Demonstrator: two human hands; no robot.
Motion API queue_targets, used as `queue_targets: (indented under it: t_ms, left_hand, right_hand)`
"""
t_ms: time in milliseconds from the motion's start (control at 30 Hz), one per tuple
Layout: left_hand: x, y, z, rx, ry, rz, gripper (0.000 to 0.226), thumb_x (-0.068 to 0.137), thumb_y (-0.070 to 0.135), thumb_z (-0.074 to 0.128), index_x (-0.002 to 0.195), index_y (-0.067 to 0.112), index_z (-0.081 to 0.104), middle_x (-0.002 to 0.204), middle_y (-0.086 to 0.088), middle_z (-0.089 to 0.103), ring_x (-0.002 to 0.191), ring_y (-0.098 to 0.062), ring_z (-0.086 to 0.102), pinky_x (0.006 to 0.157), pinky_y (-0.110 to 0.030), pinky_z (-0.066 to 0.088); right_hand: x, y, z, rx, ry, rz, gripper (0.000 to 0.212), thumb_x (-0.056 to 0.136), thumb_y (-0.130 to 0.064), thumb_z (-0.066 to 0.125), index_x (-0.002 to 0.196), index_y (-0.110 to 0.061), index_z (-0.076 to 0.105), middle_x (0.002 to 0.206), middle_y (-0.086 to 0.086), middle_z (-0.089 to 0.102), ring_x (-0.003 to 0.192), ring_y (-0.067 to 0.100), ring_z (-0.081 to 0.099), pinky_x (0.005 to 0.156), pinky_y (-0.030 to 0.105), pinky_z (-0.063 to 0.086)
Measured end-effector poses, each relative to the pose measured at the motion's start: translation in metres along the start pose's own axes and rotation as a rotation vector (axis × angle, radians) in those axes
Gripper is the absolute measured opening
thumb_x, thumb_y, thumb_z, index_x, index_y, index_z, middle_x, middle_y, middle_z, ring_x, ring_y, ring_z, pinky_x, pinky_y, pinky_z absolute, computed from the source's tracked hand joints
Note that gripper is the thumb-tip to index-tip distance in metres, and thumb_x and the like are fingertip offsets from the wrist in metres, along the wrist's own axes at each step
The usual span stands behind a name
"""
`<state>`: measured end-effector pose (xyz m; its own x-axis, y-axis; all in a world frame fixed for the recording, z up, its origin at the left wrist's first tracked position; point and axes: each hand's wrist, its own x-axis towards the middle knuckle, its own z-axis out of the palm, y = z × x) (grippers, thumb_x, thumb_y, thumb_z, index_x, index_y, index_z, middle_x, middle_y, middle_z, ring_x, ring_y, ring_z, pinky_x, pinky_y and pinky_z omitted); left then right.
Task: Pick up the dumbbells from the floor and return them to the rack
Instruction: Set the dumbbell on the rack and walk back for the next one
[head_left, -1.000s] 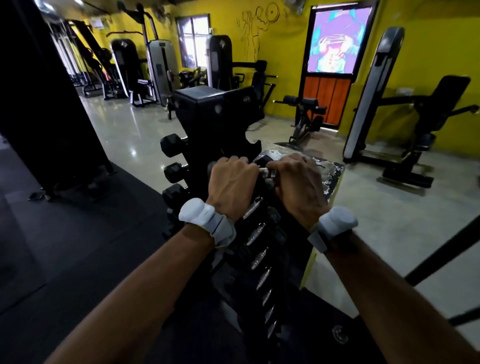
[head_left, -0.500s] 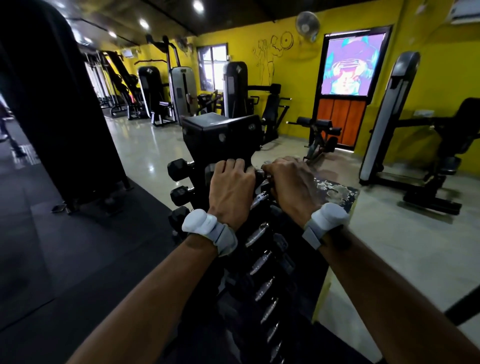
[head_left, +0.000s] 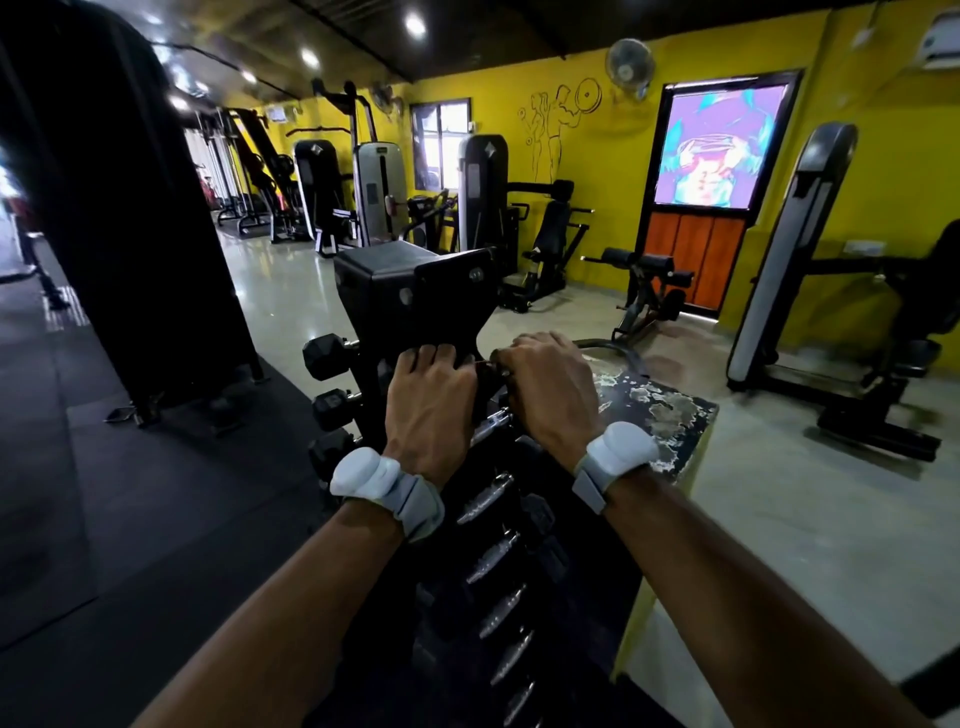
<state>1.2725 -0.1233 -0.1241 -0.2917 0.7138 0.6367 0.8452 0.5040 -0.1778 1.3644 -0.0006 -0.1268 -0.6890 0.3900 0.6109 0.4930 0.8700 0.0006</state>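
Observation:
A tall black dumbbell rack (head_left: 410, 291) stands right in front of me. Both my hands are at its upper tier, side by side. My left hand (head_left: 431, 410) and my right hand (head_left: 550, 395) curl their fingers over the two ends of a black dumbbell (head_left: 485, 371). Only a short dark piece of it shows between them. Below my hands, several racked dumbbells (head_left: 488, 499) with chrome handles run down the rack. Black hex heads (head_left: 324, 356) stick out on its left side.
A worn black-topped box (head_left: 670, 415) with a yellow side stands just right of the rack. Black rubber matting (head_left: 130, 493) covers the floor on the left, beside a dark pillar (head_left: 130, 234). Weight machines (head_left: 810, 291) line the yellow walls, and a bench (head_left: 644, 291) stands behind.
Both hands have stayed on the dumbbell and shifted forward along the rack towards its top block. My view has tilted upward, showing more ceiling.

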Motion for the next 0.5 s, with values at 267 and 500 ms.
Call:
queue_targets:
  t_ms: [267, 500]
  left_hand:
    - [-0.001, 0.004, 0.006, 0.041, -0.035, -0.051, 0.034, 0.082, 0.023, 0.063, 0.115, 0.018, 0.067, 0.107, -0.008, 0.062, 0.102, -0.032, 0.055, 0.090, -0.039, 0.038]
    - [-0.001, 0.005, 0.006, 0.039, -0.036, -0.075, 0.028, 0.082, 0.025, 0.062, 0.107, 0.017, 0.071, 0.103, -0.007, 0.064, 0.100, -0.032, 0.056, 0.088, -0.040, 0.038]
  right_hand:
    - [0.005, 0.004, 0.013, 0.037, 0.091, -0.052, 0.020, 0.087, -0.021, 0.059, 0.098, -0.027, 0.075, 0.097, 0.000, 0.063, 0.103, 0.024, 0.058, 0.109, 0.040, 0.037]
    - [0.012, 0.008, 0.025, 0.069, 0.074, -0.096, 0.027, 0.087, -0.018, 0.057, 0.105, -0.025, 0.075, 0.108, -0.001, 0.069, 0.125, 0.023, 0.055, 0.119, 0.045, 0.027]
